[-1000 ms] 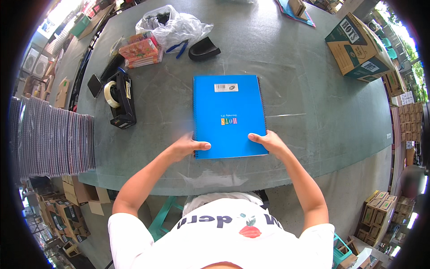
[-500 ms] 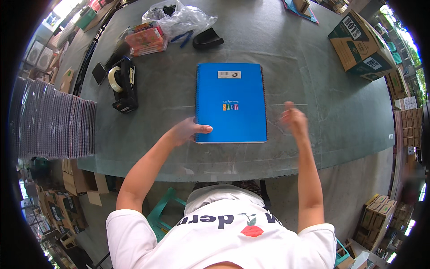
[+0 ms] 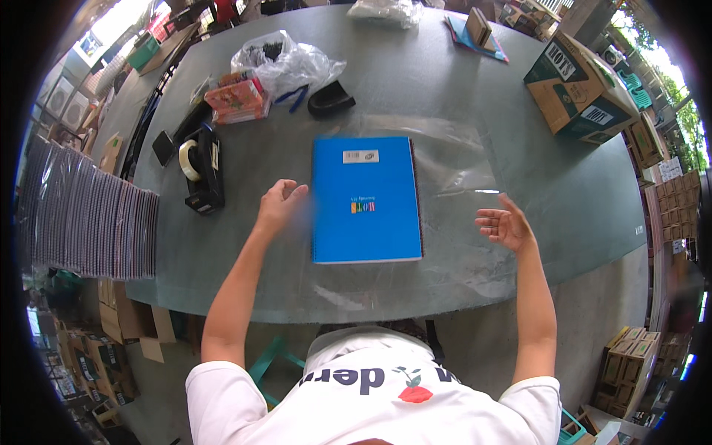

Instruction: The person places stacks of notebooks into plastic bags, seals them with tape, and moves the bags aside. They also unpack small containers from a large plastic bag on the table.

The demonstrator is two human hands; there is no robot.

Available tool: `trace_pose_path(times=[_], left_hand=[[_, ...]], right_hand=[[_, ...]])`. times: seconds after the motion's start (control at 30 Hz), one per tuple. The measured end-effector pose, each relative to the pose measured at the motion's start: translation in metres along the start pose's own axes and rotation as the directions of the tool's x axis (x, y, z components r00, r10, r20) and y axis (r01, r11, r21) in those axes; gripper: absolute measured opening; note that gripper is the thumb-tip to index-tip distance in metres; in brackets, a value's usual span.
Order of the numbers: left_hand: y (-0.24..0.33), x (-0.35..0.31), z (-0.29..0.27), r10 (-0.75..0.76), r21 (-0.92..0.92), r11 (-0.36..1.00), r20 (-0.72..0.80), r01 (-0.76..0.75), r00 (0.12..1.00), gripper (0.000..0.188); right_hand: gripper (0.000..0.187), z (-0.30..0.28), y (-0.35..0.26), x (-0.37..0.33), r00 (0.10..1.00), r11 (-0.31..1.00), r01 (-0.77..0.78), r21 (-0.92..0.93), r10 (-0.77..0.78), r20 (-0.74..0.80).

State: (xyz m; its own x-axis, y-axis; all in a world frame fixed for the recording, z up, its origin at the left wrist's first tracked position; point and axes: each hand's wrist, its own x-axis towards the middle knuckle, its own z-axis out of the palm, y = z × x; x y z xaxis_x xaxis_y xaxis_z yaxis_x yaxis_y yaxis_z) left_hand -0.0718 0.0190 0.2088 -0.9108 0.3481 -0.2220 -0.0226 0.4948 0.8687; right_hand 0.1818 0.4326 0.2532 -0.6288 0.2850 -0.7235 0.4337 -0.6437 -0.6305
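A blue spiral-bound notebook, perhaps more than one in a low stack, lies flat in the middle of the table with a small white label near its far edge. Beneath and around it spreads a clear plastic sheet, wrinkled on the right. My left hand hovers just left of the notebook, off it, fingers loosely curved and slightly blurred, with nothing visible in them. To the notebook's right, over the plastic, my right hand is open, fingers spread and palm turned inward, holding nothing.
On the left are a black tape dispenser and a tall plastic-wrapped notebook stack. Farther back lie orange packets, blue-handled pliers or cutters, a black curved piece and a plastic bag. A cardboard box stands far right.
My left hand has let go of the notebook's left edge and moved away from it. My right hand has opened out from a more closed pose. The whole view has shifted slightly.
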Motion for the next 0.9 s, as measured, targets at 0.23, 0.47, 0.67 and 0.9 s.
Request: trace_pose_path(times=[0.23, 0.47, 0.67, 0.9], left_hand=[[0.007, 0.032, 0.062, 0.318, 0.227, 0.936, -0.21, -0.271, 0.924, 0.082], [0.017, 0.025, 0.073, 0.431, 0.171, 0.899, -0.19, -0.403, 0.882, 0.078], [0.053, 0.019, 0.07, 0.73, 0.677, 0.583, -0.193, -0.449, 0.656, 0.07], [0.122, 0.17, 0.107, 0.842, 0.395, 0.533, -0.159, -0.748, 0.516, 0.091]], right_hand=[[0.03, 0.163, -0.066, -0.04, 0.932, 0.033, 0.363, -0.931, -0.019, 0.362], [0.021, 0.274, 0.021, 0.048, 0.821, -0.448, 0.567, -0.691, 0.377, 0.429], [0.019, 0.255, 0.042, 0.061, 0.818, -0.039, 0.552, -0.833, 0.219, 0.532], [0.021, 0.266, 0.071, 0.042, 0.847, -0.225, 0.513, -0.828, -0.02, 0.53]])
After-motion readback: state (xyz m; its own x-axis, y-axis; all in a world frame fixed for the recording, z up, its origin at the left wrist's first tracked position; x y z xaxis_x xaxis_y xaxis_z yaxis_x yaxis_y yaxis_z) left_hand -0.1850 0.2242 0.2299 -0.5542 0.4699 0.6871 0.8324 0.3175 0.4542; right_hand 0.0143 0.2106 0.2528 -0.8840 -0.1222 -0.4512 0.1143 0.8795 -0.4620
